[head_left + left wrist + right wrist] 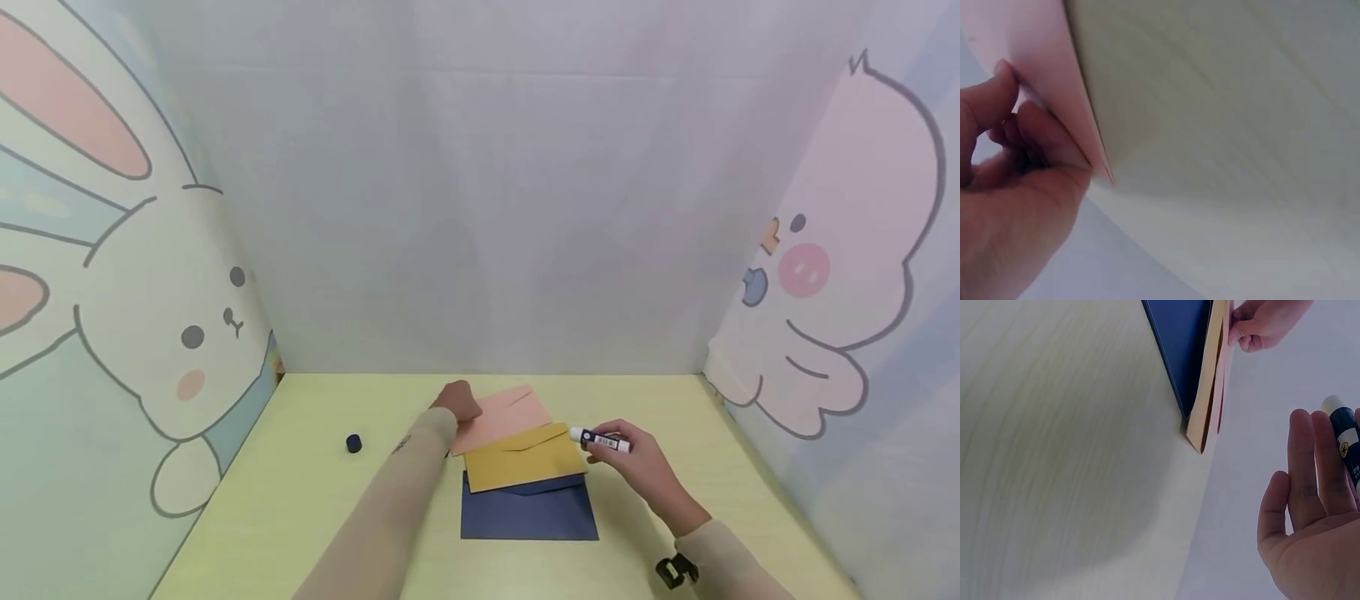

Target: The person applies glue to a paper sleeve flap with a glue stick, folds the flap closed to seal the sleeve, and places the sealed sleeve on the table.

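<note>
Three envelopes overlap on the table: a pink one (504,419) at the back, a yellow one (521,463) in the middle and a dark blue one (528,517) in front. At the pink envelope's far left side, my left hand (457,400) pinches its edge; the left wrist view shows thumb and fingers close at the pink paper (1044,56). My right hand (643,462) holds a glue stick (602,440) between thumb and fingers, just right of the yellow envelope. The stick's uncapped white tip points left. Its other fingers extend alongside in the right wrist view.
A small dark cap (354,443) stands on the pale wooden table (300,500), left of my left forearm. Fabric walls with cartoon animals (191,333) enclose the table at the back and both sides. A black wrist strap (677,571) sits at my right sleeve.
</note>
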Action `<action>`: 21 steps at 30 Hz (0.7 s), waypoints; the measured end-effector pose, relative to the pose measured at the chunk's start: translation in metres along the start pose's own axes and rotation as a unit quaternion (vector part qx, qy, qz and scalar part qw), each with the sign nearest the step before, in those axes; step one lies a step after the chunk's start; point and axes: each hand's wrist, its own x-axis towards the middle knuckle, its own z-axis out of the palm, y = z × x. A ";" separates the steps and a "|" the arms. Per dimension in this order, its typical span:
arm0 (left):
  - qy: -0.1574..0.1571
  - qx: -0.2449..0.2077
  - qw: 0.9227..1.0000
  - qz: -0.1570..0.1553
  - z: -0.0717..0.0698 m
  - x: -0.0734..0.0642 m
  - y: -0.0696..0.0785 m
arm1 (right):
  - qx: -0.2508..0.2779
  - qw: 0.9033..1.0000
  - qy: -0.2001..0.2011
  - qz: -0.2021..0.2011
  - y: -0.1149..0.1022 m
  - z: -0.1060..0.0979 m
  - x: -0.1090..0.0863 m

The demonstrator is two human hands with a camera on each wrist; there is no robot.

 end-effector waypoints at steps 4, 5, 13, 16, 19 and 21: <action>-0.036 -0.011 0.999 0.009 -0.004 0.009 -0.009 | -0.004 1.000 0.000 -0.002 0.000 0.000 0.001; -0.039 -0.012 0.999 0.014 -0.004 0.010 -0.010 | -0.005 1.000 0.001 -0.001 0.001 0.000 0.001; -0.037 -0.009 0.999 0.005 -0.006 0.007 -0.008 | -0.008 1.000 0.001 0.007 0.003 0.001 0.001; -0.038 -0.011 0.999 -0.011 -0.008 0.002 -0.002 | -0.009 1.000 0.001 0.006 0.005 0.001 0.002; -0.037 -0.036 0.998 -0.044 -0.013 -0.010 0.010 | -0.009 1.000 0.002 0.005 0.007 0.000 0.003; -0.033 -0.060 0.996 -0.065 -0.017 -0.022 0.020 | -0.008 1.000 0.003 0.007 0.008 0.000 0.003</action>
